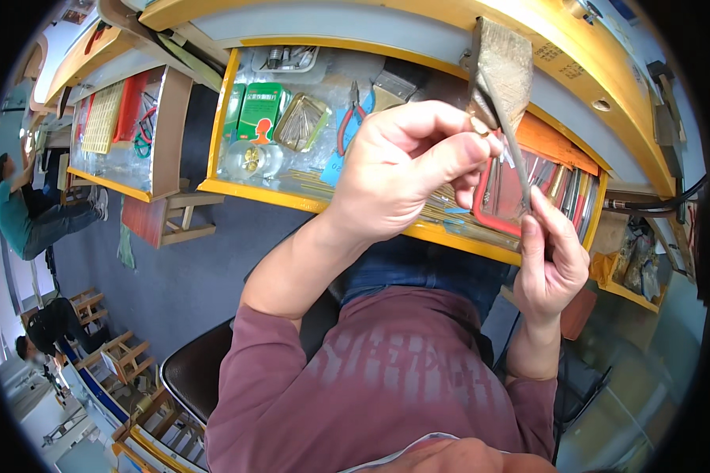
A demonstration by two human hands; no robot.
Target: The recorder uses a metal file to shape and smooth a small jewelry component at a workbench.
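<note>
My left hand (418, 162) is closed in a pinch on a small gold-coloured metal piece (479, 124), its exact shape mostly hidden by the fingertips. The piece is beside the worn wooden bench pin (506, 67) that juts from the bench edge. My right hand (552, 256) grips the lower end of a thin grey file (514, 154) between thumb and fingers. The file slants up past the gold piece and across the face of the bench pin. Whether file and piece touch, I cannot tell.
Below the hands an open yellow-edged drawer (272, 195) holds red-handled pliers (349, 122), a green box (258, 110), a tin of thin metal bits (302, 122), a clear round container (252, 162) and a red tray (489, 214) of tools. Two people (24, 205) are off to the left.
</note>
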